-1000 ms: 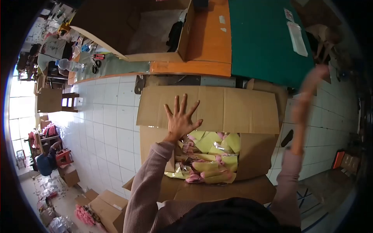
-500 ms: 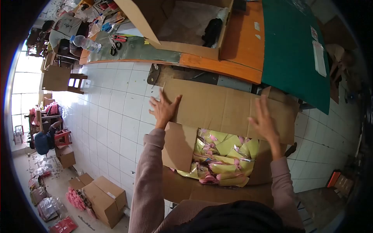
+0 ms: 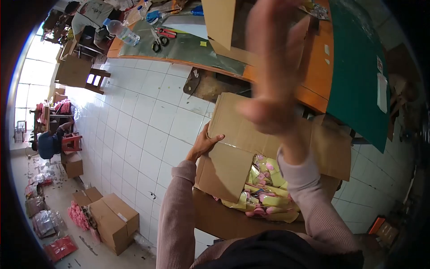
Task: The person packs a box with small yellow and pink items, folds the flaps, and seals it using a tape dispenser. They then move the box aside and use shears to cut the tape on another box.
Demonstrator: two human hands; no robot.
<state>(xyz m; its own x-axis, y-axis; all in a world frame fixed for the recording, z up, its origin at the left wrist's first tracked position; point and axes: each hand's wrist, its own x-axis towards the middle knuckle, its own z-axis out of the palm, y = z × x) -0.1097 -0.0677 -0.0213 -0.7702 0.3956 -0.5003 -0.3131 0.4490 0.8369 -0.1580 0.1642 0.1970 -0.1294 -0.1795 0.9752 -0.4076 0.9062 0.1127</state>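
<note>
A cardboard box stands in front of me with its flaps raised or folded outward. Inside lie several clear-wrapped packets in yellow and pink, partly covered by a side flap. My left hand holds the box's left far corner, thumb over the cardboard and fingers at the outer side. Blurred and close to the camera, my right hand is raised above the far flap. Its fingers point up toward the table, the thumb juts left, and nothing shows in it.
Beyond the box runs a table bearing another open carton, scissors and a water bottle. A closed carton sits on the floor at left. Two people work farther off.
My right hand has left the far flap and risen toward the table. My left hand has moved from the flap's left end to the box corner. The view has shifted.
</note>
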